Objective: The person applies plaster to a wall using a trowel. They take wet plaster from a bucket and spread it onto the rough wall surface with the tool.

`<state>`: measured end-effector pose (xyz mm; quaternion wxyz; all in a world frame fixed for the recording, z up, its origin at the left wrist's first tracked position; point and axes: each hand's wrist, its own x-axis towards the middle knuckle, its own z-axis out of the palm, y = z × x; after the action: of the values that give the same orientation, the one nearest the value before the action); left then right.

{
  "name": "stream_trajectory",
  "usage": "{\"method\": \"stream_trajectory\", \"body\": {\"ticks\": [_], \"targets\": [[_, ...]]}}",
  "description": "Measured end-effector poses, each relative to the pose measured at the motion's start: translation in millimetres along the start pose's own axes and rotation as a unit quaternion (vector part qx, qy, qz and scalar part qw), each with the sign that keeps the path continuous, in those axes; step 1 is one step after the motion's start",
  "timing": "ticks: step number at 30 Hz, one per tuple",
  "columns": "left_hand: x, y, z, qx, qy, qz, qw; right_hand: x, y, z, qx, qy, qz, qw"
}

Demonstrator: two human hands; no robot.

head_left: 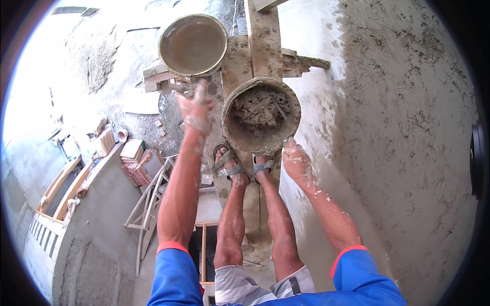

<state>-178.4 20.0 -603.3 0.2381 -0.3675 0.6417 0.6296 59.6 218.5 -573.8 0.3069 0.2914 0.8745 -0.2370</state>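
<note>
A round bucket of wet grey mortar (261,108) stands on the planks just ahead of my feet. A thin tool edge (279,109) shows in the mortar. My right hand (297,162) is closed at the bucket's near right rim, its fingertips against it; a small yellowish bit shows at the fingers. My left hand (195,108) reaches forward left of the bucket, smeared by motion, with fingers apart and nothing plainly held. Just beyond it sits a wide basin (193,46) of murky grey water. Both hands and forearms are spotted with mortar.
I stand in sandals on narrow raised planks (238,66). A freshly plastered wall (408,127) rises close on the right. Below left are a wooden trestle (148,204), stacked red tiles (138,168) and a low grey wall (97,214). Rough wood (306,63) juts out beside the planks.
</note>
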Motion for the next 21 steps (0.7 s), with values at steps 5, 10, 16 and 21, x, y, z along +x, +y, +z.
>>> {"method": "stream_trajectory", "body": {"ticks": [5,10,16,21], "targets": [[68,18,-11,-0.027,-0.024,0.004,0.999,-32,6,-14,0.01,0.017,-0.037,0.999],[84,-6,-22,0.1,-0.038,0.046,0.993,-20,48,-64,0.301,-0.003,0.206,0.931],[68,-8,-9,0.091,-0.073,0.094,0.989,147,154,-13,0.342,0.038,0.133,0.929],[68,-7,-10,0.108,-0.071,0.136,0.982,241,133,11,0.432,-0.012,0.124,0.893]]}}
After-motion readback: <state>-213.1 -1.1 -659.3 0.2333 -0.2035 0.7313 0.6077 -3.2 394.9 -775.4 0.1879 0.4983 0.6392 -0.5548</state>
